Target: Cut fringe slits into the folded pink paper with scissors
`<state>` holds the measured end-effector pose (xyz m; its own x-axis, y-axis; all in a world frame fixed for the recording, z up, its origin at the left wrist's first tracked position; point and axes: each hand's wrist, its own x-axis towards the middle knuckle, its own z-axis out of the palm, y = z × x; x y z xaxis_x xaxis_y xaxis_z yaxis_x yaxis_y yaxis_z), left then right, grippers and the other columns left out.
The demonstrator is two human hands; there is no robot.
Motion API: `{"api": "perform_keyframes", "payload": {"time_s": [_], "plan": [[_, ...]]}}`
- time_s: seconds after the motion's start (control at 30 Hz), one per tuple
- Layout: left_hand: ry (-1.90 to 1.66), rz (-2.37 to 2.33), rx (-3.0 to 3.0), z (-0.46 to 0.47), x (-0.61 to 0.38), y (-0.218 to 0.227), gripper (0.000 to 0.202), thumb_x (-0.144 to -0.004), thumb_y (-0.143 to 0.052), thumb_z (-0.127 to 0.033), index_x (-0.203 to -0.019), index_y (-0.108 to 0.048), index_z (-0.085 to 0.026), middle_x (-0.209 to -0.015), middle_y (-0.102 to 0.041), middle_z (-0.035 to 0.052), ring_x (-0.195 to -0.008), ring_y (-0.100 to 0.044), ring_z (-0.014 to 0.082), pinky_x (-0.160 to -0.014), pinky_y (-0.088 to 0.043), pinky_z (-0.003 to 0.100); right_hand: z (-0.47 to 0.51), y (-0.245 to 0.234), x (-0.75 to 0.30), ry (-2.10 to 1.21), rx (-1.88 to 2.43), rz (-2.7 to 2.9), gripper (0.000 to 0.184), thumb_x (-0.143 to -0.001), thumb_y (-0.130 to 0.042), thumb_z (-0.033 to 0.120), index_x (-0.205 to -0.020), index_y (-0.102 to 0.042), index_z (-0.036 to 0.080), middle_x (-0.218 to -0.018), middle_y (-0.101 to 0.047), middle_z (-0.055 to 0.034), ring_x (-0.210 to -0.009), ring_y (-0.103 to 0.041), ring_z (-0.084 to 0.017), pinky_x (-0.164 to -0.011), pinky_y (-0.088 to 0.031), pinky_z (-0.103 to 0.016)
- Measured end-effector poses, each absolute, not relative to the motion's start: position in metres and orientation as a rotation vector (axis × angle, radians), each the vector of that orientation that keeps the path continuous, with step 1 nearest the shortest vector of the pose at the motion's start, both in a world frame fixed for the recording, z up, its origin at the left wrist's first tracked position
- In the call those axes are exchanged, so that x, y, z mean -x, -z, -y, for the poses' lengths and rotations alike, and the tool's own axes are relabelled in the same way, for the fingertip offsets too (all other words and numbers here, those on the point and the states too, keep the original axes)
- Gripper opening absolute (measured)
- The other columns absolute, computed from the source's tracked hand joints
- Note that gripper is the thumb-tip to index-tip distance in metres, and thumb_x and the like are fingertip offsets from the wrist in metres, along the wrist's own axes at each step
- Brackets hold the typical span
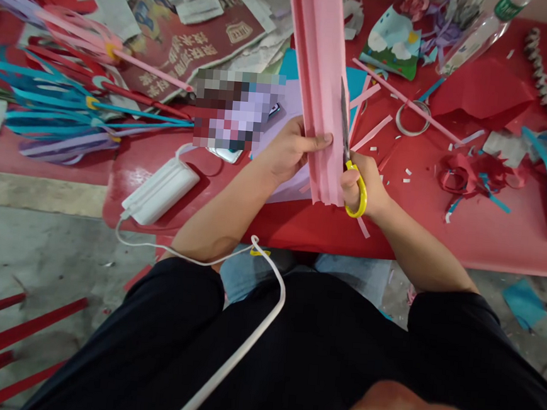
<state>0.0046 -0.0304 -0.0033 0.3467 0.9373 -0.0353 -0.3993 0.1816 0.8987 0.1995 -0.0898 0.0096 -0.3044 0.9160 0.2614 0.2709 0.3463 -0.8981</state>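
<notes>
A long folded strip of pink paper (pixel 320 63), creased lengthwise, stands up from the near edge of the table. My left hand (pixel 290 149) is closed on its lower part, thumb lying across the front. My right hand (pixel 367 181) grips the yellow-handled scissors (pixel 356 189), whose blades point away from me along the paper's right edge. How far the blades are apart is hard to make out. Beneath the pink paper lie sheets of purple paper (pixel 279 136) and blue paper (pixel 359 79).
Paper flowers in blue (pixel 48 111) and pink lie at left, near a newspaper (pixel 186 40). A white power bank (pixel 161 190) trails a cable (pixel 264 318) across my front. To the right are a tape roll (pixel 413 118), red paper scraps (pixel 475 173) and a plastic bottle (pixel 481 32).
</notes>
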Motion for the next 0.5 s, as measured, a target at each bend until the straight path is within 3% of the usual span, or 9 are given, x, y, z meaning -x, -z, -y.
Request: {"api": "perform_keyframes", "payload": {"time_s": [0.13, 0.5], "plan": [[-1.046, -0.718, -0.92, 0.0324, -0.0057, 0.0021, 0.044, -0.078, -0.113, -0.042, -0.1, -0.08, -0.02, -0.096, -0.086, 0.0069, -0.114, -0.087, 0.0431, -0.103, -0.075, 0.053, 0.0899, -0.0062, -0.1985, -0.913, 1.061, 1.762, 0.082, -0.099, -0.042, 0.107, -0.078, -0.035, 0.029, -0.065, -0.032, 0.0044, -0.058, -0.028, -0.013, -0.055, -0.02, -0.036], [-1.025, -0.733, -0.905, 0.0346, -0.0048, -0.0012, 0.038, -0.08, -0.112, -0.036, -0.096, -0.082, -0.019, -0.091, -0.084, 0.0042, -0.101, -0.089, 0.0348, -0.095, -0.076, 0.044, 0.0941, -0.0079, -0.1964, -0.881, 1.097, 1.77, 0.078, -0.107, -0.041, 0.099, -0.076, -0.035, 0.027, -0.063, -0.03, 0.0049, -0.058, -0.029, -0.012, -0.055, -0.023, -0.034]]}}
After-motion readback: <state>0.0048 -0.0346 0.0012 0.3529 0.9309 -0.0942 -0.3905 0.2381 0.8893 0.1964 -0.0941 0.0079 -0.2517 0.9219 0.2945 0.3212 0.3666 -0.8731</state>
